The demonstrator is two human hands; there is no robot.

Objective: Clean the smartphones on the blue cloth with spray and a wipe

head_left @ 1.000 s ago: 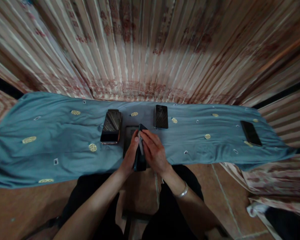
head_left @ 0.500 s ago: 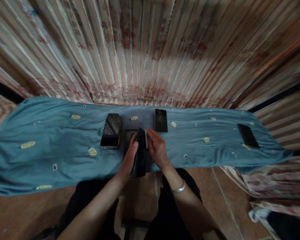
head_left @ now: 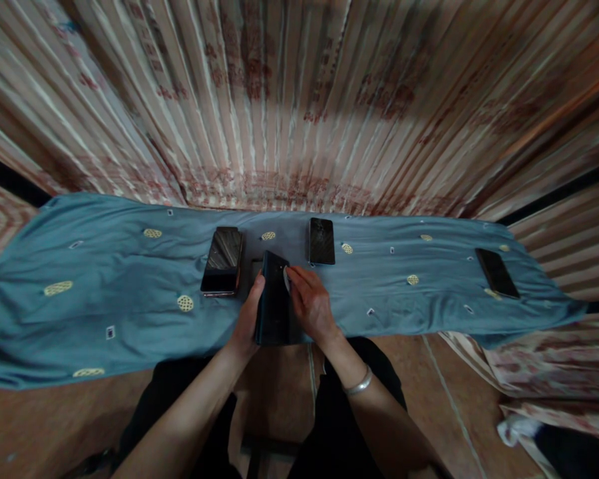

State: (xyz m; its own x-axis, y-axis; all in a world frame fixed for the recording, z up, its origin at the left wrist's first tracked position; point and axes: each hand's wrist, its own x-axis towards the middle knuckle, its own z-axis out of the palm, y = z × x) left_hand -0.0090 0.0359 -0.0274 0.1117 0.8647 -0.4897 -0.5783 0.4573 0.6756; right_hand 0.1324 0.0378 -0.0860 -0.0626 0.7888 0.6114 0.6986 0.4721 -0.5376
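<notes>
My left hand point(head_left: 247, 319) grips a dark phone point(head_left: 272, 299) by its left edge, over the near middle of a blue cloth point(head_left: 104, 286). The phone's back faces up. My right hand point(head_left: 312, 306) rests against the phone's right edge and pinches a small pale piece point(head_left: 286, 279) near its top corner. A silver bangle point(head_left: 358, 384) sits on my right wrist. Whatever lies under the held phone is mostly hidden.
Another phone point(head_left: 222, 260) lies left of the held one, a second point(head_left: 322, 241) behind my right hand, a third point(head_left: 497, 273) at the cloth's far right. A striped patterned curtain point(head_left: 299, 100) hangs behind. Tiled floor point(head_left: 444, 386) and my dark-clad knees are below.
The held phone turned from standing on its edge to showing its flat back. My right hand's fingers shifted up to its top right corner.
</notes>
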